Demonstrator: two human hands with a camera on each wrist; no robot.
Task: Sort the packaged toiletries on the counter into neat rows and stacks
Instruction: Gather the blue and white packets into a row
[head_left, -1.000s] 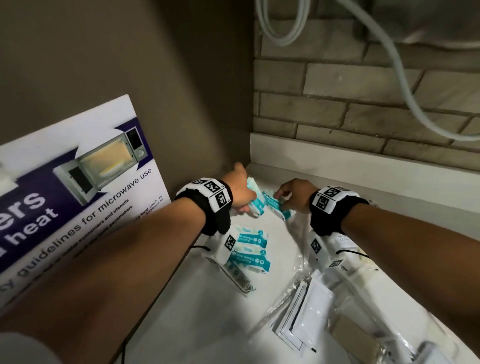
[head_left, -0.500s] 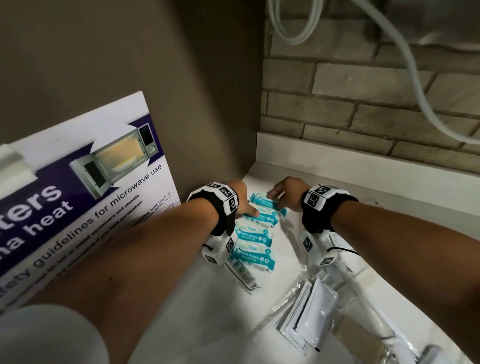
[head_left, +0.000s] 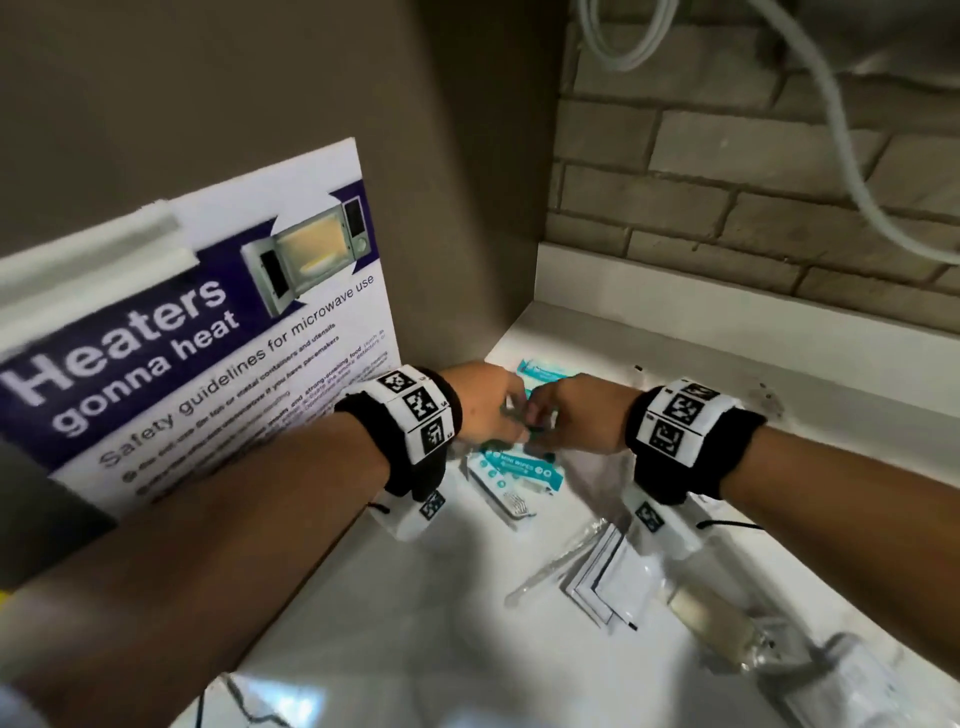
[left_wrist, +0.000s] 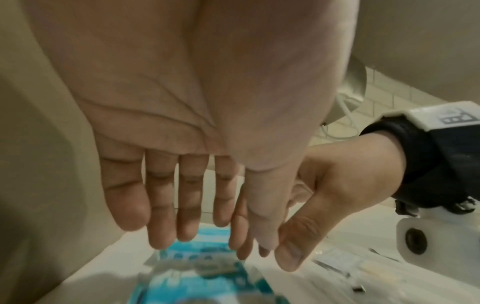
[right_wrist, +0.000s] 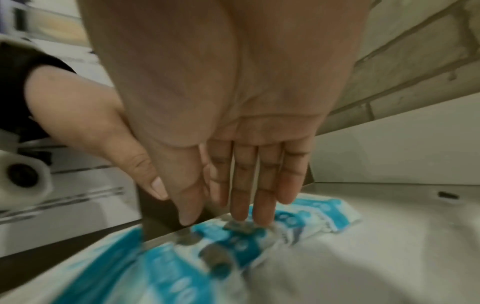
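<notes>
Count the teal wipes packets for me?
2 plainly visible: one mini wipes packet at the back, one in front. Others may hide under the left hand and right hand.

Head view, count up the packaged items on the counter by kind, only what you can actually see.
Teal wipes packets: 3 in sight, maybe more hidden
White sachets: 3, overlapping
Clear-wrapped items: 4
Total: 10, at least

Wipes in the corner, sachets to their right

Wipe packs are lying in a row on the counter toward the back corner, beside the poster standing at left; sachets are lying near, right of them.
</notes>
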